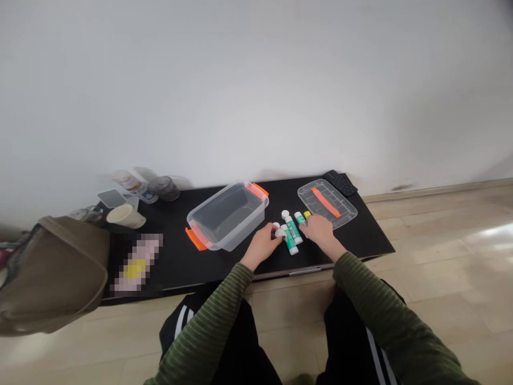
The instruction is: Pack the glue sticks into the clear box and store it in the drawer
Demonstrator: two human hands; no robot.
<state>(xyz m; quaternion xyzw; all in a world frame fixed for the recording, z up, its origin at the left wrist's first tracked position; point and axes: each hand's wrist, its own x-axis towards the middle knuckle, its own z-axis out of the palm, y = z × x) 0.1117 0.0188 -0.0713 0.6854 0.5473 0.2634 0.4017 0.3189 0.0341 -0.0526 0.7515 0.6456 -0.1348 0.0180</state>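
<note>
Seemingly for easy reach, green-and-white tubes (294,230) are laid side by side on the tabletop (172,262), between clear box (246,233) and lid (326,203). White cap (280,233) is pinched by nearly closed fingers of the left hand (262,246). Right hand (320,232) fingers are curled at another tube (299,218); grip can't be told. Yellow-topped item (307,214) is mostly hidden.

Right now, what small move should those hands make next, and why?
Perhaps the left hand should lift the nearest green-and-white tube toward the clear box: that tube lies right beside the hand, the box stands open close by, and its lid lies apart.
</note>
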